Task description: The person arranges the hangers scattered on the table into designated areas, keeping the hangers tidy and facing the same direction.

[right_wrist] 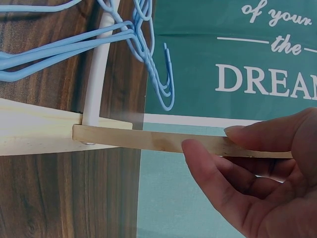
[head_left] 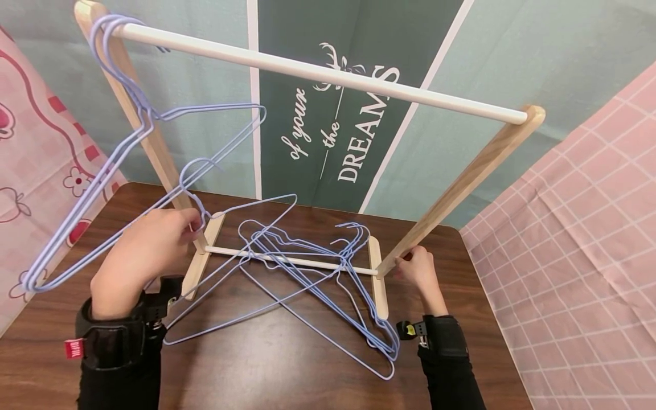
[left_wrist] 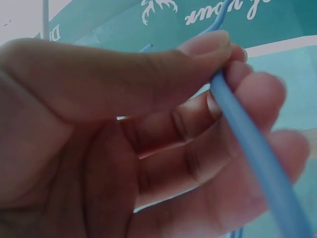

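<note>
My left hand (head_left: 146, 245) pinches a blue wire hanger (head_left: 185, 171) just below its hook, the hook standing up above the fingers. In the left wrist view the thumb and fingertips grip the hanger's wire (left_wrist: 252, 144). My right hand (head_left: 421, 272) holds the right wooden post (head_left: 453, 188) of a clothes rack low down, thumb and fingers on its two sides in the right wrist view. Blue hangers (head_left: 134, 91) hang from the rack's white top rod (head_left: 318, 71) at its left end. Several more hangers (head_left: 328, 296) lie tangled over the lower white rod (head_left: 302, 261).
The rack's wooden feet (head_left: 378, 285) stand on a brown wooden table (head_left: 256, 370). Behind it hangs a green cloth (head_left: 307, 171) with white lettering. Pink patterned cloths (head_left: 574, 256) close off both sides. The left post (head_left: 148, 136) rises beside the hanging hangers.
</note>
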Tool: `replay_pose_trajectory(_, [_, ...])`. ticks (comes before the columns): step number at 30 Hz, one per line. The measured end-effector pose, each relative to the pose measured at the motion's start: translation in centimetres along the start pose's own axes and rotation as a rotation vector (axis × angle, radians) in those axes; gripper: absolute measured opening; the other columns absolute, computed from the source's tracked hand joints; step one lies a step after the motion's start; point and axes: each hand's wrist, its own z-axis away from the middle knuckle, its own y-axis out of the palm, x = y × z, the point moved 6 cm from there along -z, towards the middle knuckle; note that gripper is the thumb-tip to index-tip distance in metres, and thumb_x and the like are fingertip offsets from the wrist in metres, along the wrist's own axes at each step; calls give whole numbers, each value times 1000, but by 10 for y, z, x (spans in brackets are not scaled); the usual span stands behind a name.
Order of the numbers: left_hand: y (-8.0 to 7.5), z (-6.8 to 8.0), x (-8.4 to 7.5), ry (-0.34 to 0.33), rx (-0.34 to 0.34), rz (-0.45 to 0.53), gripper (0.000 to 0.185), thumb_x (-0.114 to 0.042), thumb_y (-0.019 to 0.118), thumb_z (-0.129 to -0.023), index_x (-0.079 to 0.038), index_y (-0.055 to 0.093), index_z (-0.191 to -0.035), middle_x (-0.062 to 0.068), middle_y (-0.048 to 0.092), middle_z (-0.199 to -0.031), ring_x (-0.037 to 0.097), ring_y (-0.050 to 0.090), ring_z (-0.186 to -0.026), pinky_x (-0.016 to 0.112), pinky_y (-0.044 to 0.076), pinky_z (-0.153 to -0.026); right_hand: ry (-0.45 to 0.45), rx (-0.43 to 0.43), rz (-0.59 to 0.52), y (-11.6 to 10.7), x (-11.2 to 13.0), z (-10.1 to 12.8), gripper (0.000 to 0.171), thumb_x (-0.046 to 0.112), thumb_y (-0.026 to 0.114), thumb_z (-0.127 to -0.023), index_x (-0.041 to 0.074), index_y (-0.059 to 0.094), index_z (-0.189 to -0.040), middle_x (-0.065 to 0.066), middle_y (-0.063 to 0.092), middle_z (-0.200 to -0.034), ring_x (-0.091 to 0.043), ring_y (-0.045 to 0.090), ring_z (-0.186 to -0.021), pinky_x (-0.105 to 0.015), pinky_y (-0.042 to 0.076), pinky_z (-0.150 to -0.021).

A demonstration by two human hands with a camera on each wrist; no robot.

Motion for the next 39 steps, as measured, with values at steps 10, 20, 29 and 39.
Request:
replay_pose_trajectory(10, [-16,0,0,-30,-49,-9,14,1,59,-77,-12,54,-72,-1,48,-61,21,42,-55,38,33,-49,8,3,-18,1,-1,1,19,1,55,-86,-14,56,-97,-17,57,-65,-35,62,-58,-38,50,-50])
replay_pose_trajectory(20, [-35,1,-1,-22,-133,-42,12,1,54,-78,-10,58,-76,2,50,-61,24,43,-54,41,34,-50,3,2,-5,1,0,1,18,1,55,-86,-14,57,-95,-16,57,-63,-30,62,-53,-38,50,-50])
replay_pose_trajectory(29, [-43,-1,2,-18,-139,-61,11,3,54,-76,-8,55,-73,1,45,-56,25,40,-53,39,31,-49,2,2,0,1,0,1,18,1,55,-86,-14,57,-95,-17,58,-64,-24,61,-50,-40,50,-51])
replay_pose_trajectory(39, [-59,-5,-1,-14,-202,-90,8,1,56,-77,-6,59,-77,4,51,-59,27,44,-55,42,33,-53,4,4,-1,-1,3,3,19,1,55,-87,-15,56,-96,-17,57,-65,-19,60,-48,-34,49,-48])
